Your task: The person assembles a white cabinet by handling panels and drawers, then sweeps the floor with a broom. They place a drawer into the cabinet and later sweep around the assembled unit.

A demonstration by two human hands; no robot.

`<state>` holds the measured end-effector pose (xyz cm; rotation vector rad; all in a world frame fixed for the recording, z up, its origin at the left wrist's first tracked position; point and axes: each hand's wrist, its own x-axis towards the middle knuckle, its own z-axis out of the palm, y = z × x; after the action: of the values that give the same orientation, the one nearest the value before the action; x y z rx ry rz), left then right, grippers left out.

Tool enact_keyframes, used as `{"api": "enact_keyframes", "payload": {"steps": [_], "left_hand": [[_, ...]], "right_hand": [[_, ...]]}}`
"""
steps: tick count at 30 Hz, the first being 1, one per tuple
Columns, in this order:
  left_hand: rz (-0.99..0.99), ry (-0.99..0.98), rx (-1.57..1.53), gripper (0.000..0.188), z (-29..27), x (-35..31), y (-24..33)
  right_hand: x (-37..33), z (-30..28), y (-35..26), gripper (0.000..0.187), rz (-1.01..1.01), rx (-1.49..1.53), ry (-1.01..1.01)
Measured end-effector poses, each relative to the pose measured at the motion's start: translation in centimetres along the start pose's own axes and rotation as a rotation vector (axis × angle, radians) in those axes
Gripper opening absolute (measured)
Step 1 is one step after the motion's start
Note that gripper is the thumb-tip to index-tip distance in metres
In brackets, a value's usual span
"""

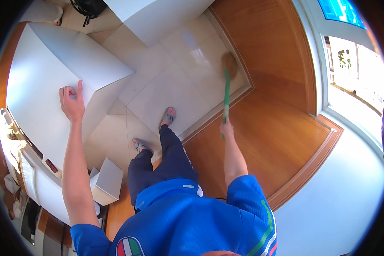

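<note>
My right hand (227, 129) is closed round the green handle (227, 91) of a broom. Its brown, blurred head (229, 64) is down on the tiled floor, close to the corner by the wooden panels. On the left, my left hand (73, 102) is over the edge of a large white piece of furniture (47, 85). Its fingers curl in, the thumb stands out straight, and nothing shows in its grasp. Whether it touches the white surface I cannot tell.
My sandalled feet (168, 115) stand on pale tiles (151, 89). Another white block (158, 19) stands ahead, and a small white box (108, 181) is by my left leg. Brown wood panelling (260, 128) runs along the right, below a bright window (354, 64). A black bag-like thing (88, 7) lies far left.
</note>
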<state>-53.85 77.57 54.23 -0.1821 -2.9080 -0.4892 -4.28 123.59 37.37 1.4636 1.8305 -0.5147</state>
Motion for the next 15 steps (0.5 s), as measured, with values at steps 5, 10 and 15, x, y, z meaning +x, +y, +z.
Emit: {"api": "enact_keyframes", "payload": {"steps": [5, 10, 15], "left_hand": [[-0.006, 0.001, 0.024, 0.051, 0.6, -0.4, -0.1], [-0.02, -0.002, 0.063, 0.051, 1.3, -0.2, -0.9], [-0.023, -0.012, 0.05, 0.053, 1.5, 0.2, -0.8]], "right_hand": [[-8.5, -5.4, 5.0, 0.064, 0.139, 0.156, -0.076], [-11.2, -7.3, 5.7, 0.063, 0.023, -0.001, 0.138], [-0.5, -5.2, 4.7, 0.063, 0.145, 0.185, 0.046]]}}
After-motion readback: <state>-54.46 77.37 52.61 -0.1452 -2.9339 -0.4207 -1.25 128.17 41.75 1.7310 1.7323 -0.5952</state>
